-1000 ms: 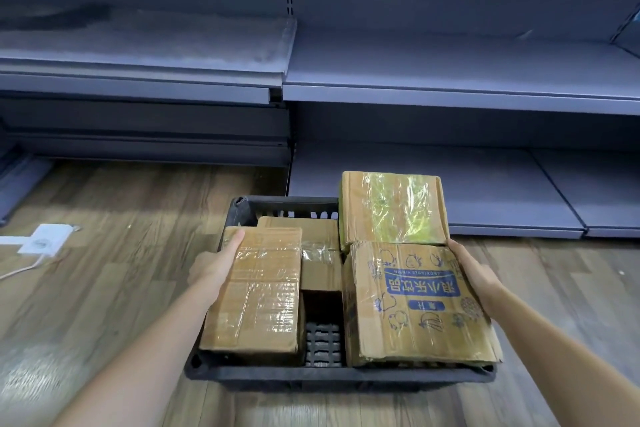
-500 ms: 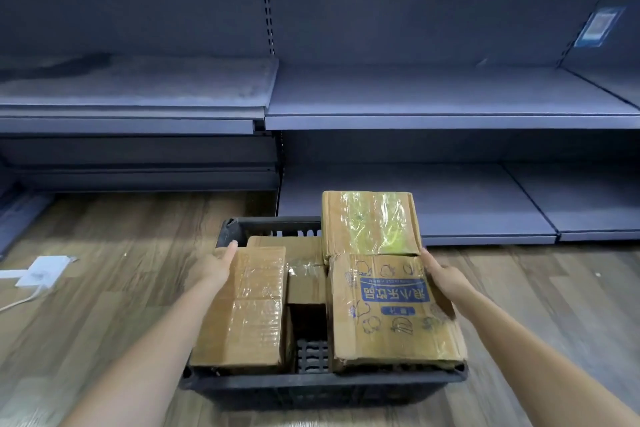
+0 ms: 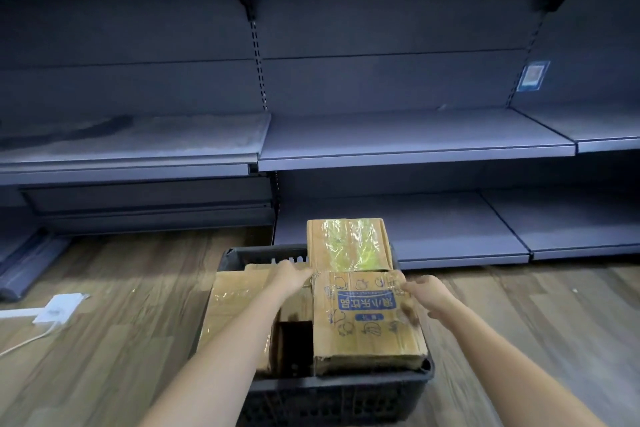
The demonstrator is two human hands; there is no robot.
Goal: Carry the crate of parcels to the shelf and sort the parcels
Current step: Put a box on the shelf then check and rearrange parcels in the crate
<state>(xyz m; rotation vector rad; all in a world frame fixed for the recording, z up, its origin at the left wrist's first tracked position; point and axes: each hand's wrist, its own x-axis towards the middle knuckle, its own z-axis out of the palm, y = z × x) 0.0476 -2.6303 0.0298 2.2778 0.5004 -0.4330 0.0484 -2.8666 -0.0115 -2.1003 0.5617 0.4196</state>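
Between both hands: printed parcel (image 3: 367, 315) in crate (image 3: 341, 392). Left hand (image 3: 289, 276) open on its far-left corner; right hand (image 3: 424, 293) open, blurred, beside its right edge.

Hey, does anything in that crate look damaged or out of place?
The printed box at the crate's right looks crushed: its near edge is dented and its top creased. The tape-wrapped box behind it overhangs the far rim.

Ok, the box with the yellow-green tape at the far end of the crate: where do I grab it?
Probably by its two side edges, coming from above. The yellow-green taped box stands highest at the crate's far end, sides exposed. The left hand is by its left corner; the right hand is nearer.
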